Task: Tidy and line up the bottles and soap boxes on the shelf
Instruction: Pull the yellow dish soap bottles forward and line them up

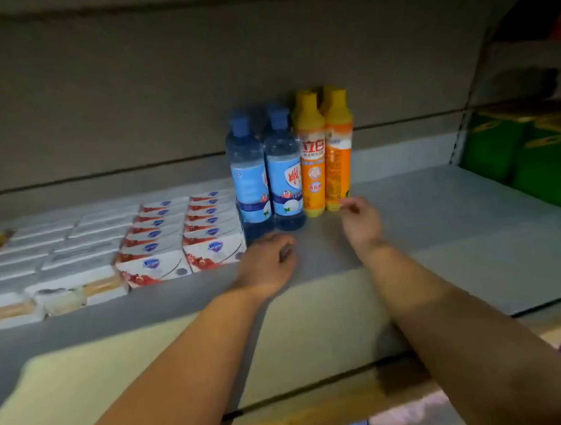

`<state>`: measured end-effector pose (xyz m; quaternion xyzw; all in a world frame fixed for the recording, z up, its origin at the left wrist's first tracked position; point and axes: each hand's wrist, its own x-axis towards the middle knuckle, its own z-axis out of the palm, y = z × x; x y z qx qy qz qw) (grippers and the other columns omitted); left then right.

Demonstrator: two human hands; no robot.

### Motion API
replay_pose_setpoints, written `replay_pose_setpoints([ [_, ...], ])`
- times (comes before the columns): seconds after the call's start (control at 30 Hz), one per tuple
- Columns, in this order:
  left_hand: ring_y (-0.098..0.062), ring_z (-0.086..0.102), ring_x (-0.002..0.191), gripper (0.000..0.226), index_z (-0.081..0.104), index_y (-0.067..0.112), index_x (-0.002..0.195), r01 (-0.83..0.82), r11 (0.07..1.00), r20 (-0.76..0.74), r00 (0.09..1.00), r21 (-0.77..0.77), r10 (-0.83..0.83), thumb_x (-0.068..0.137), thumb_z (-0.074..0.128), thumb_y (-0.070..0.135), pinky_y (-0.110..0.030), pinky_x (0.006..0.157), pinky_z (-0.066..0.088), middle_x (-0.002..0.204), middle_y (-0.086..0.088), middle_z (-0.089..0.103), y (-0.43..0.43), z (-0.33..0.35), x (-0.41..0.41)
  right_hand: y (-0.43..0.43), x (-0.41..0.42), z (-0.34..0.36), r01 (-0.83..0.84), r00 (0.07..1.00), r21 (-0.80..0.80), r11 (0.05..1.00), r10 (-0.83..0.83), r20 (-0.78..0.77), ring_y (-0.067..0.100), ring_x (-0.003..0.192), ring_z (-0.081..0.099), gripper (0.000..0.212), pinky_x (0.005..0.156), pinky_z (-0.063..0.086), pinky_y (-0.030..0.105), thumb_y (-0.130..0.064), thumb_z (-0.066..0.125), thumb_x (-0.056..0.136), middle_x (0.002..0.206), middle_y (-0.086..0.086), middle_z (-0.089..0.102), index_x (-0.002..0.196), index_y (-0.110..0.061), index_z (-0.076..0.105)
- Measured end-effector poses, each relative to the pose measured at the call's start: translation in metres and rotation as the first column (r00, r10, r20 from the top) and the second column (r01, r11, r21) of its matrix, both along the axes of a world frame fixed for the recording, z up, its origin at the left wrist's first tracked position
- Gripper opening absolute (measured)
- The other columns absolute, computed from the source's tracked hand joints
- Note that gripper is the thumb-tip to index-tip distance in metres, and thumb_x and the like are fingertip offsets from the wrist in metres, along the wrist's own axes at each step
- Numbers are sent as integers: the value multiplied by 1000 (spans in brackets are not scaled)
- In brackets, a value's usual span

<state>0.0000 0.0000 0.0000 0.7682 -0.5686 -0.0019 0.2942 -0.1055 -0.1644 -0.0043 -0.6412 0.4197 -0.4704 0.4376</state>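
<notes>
— Orange bottles (312, 164): where do they stand?
— At twelve o'clock from my hands, upright near the back of the shelf (437, 222), two in front and more caps showing behind. The blue bottles (285, 179) stand upright just at their nine o'clock, touching them.
— And the soap boxes (181, 231)?
— They lie in rows at nine o'clock of the blue bottles, with the nearest row right against them. The red-and-white ones are closest and the paler ones farther out.
— Your hands?
— My left hand (269, 259) lies palm down on the shelf at six o'clock of the blue bottles, fingers loosely curled, holding nothing. My right hand (360, 222) is at five o'clock of the orange bottles, fingers loosely bent, gripping nothing. Its tips are blurred at the foot of the right-most bottle, and I cannot tell whether they touch it.
</notes>
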Motion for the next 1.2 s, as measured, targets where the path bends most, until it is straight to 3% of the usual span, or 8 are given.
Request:
replay_pose_setpoints([
  [0.17, -20, 58, 92, 17, 68, 12, 100, 42, 999, -45, 998, -11, -43, 89, 55, 13, -34, 83, 46, 101, -7, 61, -4, -5, 10, -31, 8, 6, 167, 983, 86, 982, -159, -93, 28, 114, 54, 44, 88, 38, 24, -12, 62, 81, 117, 11, 57, 123, -8, 49],
  [0.3, -17, 56, 91, 17, 68, 11, 99, 74, 995, -72, 994, -67, -79, 89, 55, 11, -31, 84, 44, 101, -5, 58, -6, -9, 13, -41, 23, 4, 58, 987, 66, 996, -48, -151, 28, 132, 40, 78, 107, 36, 39, -18, 71, 79, 145, 10, 40, 144, -13, 28],
  [0.47, -12, 54, 88, 17, 69, 13, 98, 67, 993, -74, 995, -94, -74, 89, 55, 12, -23, 80, 41, 98, 0, 56, -9, -12, 14, -46, 35, 5, -28, 994, -36, 999, 24, -103, 21, 108, 57, 52, 94, 46, 38, -26, 75, 76, 121, 6, 59, 121, -20, 50],
  [0.63, -14, 56, 91, 17, 69, 12, 99, 68, 994, -68, 995, -85, -74, 89, 55, 12, -26, 81, 42, 98, -1, 59, -11, -10, 14, -48, 29, 2, 63, 971, -4, 998, -62, -231, 28, 109, 57, 59, 96, 48, 46, -25, 78, 71, 123, 12, 54, 122, -14, 50],
  [0.87, -21, 54, 104, 23, 69, 17, 106, 120, 993, 122, 985, 9, -120, 88, 54, 19, -31, 87, 44, 107, -4, 62, -8, -13, 14, -4, 0, 1, 81, 990, -199, 977, -103, -101, 18, 97, 50, 57, 84, 41, 28, -19, 76, 71, 117, 12, 47, 120, -13, 48],
  [1.0, -20, 52, 111, 29, 64, 19, 117, 103, 992, 154, 982, 66, -113, 90, 53, 24, -29, 91, 42, 117, -3, 61, -6, -11, 11, 23, -19, 3, 80, 981, -320, 944, -131, -142, 13, 91, 46, 59, 84, 35, 22, -18, 76, 69, 118, 11, 44, 122, -14, 49],
  [1.1, -15, 53, 114, 48, 52, 22, 131, 81, 995, -287, 953, -62, -96, 86, 67, 28, -29, 97, 41, 122, 1, 57, -1, -2, -1, 39, -30, 3, 42, 972, -399, 916, -129, -195, 24, 101, 52, 61, 85, 34, 20, -10, 73, 65, 119, 14, 48, 122, -14, 54],
  [1.2, -6, 60, 105, 47, 52, 23, 121, 32, 912, -668, 671, -408, -322, 80, 73, 15, -19, 88, 47, 112, 5, 61, 5, 17, -17, 49, -31, 3, -4, 969, -537, 843, -130, -211, 29, 104, 53, 56, 84, 35, 19, -7, 75, 63, 112, 14, 56, 117, -12, 61],
])
